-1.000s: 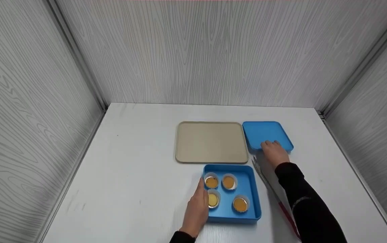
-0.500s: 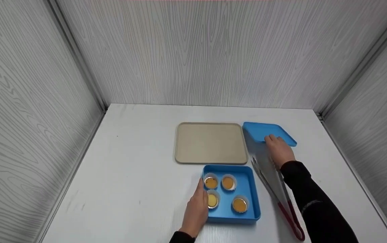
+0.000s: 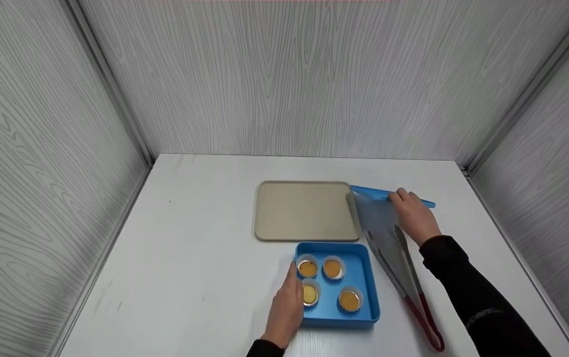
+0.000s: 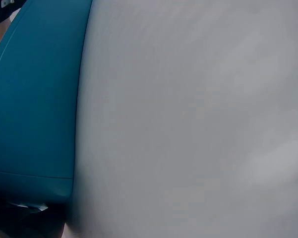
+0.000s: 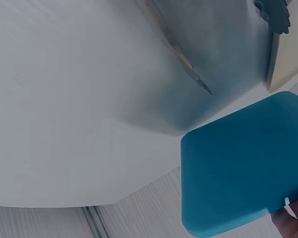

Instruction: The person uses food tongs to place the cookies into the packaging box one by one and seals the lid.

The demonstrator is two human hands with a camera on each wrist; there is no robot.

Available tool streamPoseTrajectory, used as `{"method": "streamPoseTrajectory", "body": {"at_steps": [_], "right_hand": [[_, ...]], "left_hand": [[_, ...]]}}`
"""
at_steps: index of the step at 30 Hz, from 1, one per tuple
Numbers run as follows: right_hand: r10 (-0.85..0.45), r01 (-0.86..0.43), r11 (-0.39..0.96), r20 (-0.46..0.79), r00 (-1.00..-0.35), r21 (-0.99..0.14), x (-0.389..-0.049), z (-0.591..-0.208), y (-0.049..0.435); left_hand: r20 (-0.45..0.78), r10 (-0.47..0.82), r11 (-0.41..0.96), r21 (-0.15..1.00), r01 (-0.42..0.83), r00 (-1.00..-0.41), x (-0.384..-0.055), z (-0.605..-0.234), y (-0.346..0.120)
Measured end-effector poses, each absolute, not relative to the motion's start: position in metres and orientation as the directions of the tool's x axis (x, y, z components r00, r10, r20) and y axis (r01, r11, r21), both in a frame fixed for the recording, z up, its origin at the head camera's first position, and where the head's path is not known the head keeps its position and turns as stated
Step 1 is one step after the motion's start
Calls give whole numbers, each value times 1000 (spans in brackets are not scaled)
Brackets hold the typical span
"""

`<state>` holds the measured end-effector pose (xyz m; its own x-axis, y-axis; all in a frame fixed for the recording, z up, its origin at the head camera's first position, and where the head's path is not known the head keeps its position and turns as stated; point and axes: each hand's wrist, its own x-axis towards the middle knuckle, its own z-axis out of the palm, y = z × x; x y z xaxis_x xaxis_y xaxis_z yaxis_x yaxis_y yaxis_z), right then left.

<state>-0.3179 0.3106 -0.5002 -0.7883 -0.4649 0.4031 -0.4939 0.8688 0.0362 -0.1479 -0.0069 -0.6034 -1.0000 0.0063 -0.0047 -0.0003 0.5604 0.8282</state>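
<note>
Four-sided and blue, a box (image 3: 331, 322) sits at the front of the table with several small tarts (image 3: 349, 300) in paper-like cups inside. My left hand (image 3: 284, 310) lies along the box's left wall, fingers fairly straight; the wall fills one side of the left wrist view. At the back right, my right hand (image 3: 416, 218) pinches the near edge of a flat blue lid (image 5: 243, 163). The lid is tilted steeply, nearly edge-on in the head view, and raised off the table there. Fingertips (image 5: 287, 223) show at its edge in the right wrist view.
Red-handled metal tongs (image 3: 426, 317) lie between the box and my right forearm, their tips spread. A beige tray (image 3: 307, 210) rests behind the box. Grey wood-grain panels (image 3: 284, 79) enclose the table at the back and sides.
My right hand has raised the lid's near edge from lying nearly flat to a steep tilt, shifting slightly back and right. More of the tongs shows. The left hand stays at the box.
</note>
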Motion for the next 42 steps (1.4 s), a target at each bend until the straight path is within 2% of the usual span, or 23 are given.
{"method": "streamPoseTrajectory", "body": {"at_steps": [10, 21, 42], "right_hand": [[-478, -529, 848, 466, -744, 25, -307, -474, 299], [-515, -575, 815, 549, -658, 75, -283, -445, 283], [-602, -672, 730, 582, -547, 124, -246, -418, 264]], "left_hand": [[-39, 8, 557, 830, -28, -999, -149, -603, -7], [-30, 22, 553, 833, -13, -999, -148, -602, -8], [13, 3, 524, 852, 12, -1000, -147, -603, -7]]}}
